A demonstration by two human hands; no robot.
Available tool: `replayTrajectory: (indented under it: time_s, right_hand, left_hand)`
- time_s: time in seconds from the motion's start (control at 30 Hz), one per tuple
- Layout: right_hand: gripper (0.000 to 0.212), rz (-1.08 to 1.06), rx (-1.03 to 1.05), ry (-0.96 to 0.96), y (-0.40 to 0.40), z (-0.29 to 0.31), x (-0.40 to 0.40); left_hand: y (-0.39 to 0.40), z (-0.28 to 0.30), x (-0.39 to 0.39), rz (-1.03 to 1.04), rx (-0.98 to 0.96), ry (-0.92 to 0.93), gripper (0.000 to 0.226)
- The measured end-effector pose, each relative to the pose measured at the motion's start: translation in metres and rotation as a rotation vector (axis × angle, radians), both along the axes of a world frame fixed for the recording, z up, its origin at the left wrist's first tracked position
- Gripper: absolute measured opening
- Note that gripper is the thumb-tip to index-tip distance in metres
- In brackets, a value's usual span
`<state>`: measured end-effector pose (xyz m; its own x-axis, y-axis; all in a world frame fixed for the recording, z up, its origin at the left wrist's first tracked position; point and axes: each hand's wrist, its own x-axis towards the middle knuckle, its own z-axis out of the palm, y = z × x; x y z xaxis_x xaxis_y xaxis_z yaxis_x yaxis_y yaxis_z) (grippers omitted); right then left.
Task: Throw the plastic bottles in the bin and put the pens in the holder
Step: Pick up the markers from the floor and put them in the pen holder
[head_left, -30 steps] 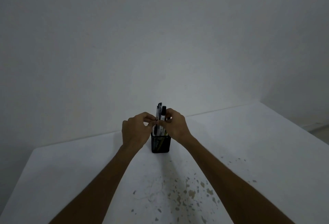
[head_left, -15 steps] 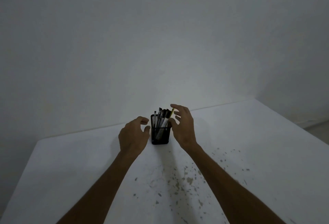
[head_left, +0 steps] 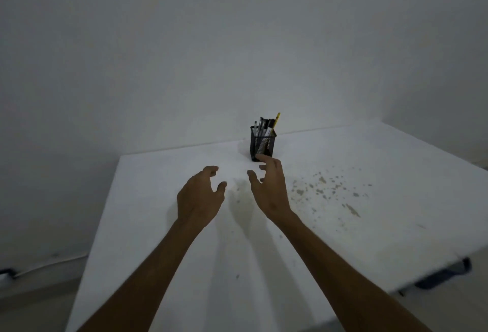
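Basically, both hands were empty and off the holder. The left hand (head_left: pixel 201 194) hovered over the white bench (head_left: pixel 343 226), palm down, fingers loosely curled and spread, thumb out to the right, gripping nothing. The right hand (head_left: pixel 269 186) sat just beside it to the right, turned more on edge, fingers extended and splayed, also gripping nothing. A narrow gap separated the two hands. The right hand's fingertips (head_left: pixel 260 157) overlapped the bottom near edge of the black mesh holder (head_left: pixel 261 144) in this view; I could not tell whether they touched it or were just in front of it. The holder stood upright toward the far edge of the bench, close to the wall (head_left: pixel 237 41), slightly right of centre. The pens (head_left: pixel 264 125) were inside it, bunched and leaning a bit right, tips poking above the rim. Most looked dark or grey; one yellow pen (head_left: pixel 276 119) stuck out highest on the right side. Exact pen count was not readable in the dim light. Right of the hands, the bench surface had a scatter of brownish specks (head_left: pixel 322 186), with a few more between the hands. A dark blue object (head_left: pixel 443 276) showed below the bench's near right edge, too blurred to identify. Both forearms were bare.
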<state>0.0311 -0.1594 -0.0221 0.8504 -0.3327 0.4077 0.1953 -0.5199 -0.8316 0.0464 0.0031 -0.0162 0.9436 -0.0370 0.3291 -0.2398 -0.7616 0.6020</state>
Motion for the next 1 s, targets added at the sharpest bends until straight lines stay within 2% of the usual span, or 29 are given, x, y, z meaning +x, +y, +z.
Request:
replayTrajectory:
  time_s: [0.27, 0.6, 0.87, 1.0]
  right_hand:
    - [0.044, 0.126, 0.056, 0.035, 0.106, -0.007, -0.104]
    - [0.047, 0.339, 0.003, 0.034, 0.247, -0.006, -0.226]
    - [0.046, 0.549, -0.037, -0.017, 0.365, -0.022, -0.268]
    - [0.045, 0.641, -0.031, 0.017, 0.417, -0.057, -0.27]
  left_hand:
    - [0.1, -0.005, -0.115, 0.09, 0.006, -0.049, 0.046]
    - [0.243, -0.018, -0.262, 0.2, 0.045, -0.06, 0.054]
    - [0.351, -0.047, -0.309, 0.303, 0.036, -0.029, 0.059]
    - [0.392, -0.084, -0.312, 0.344, 0.024, 0.01, 0.059]
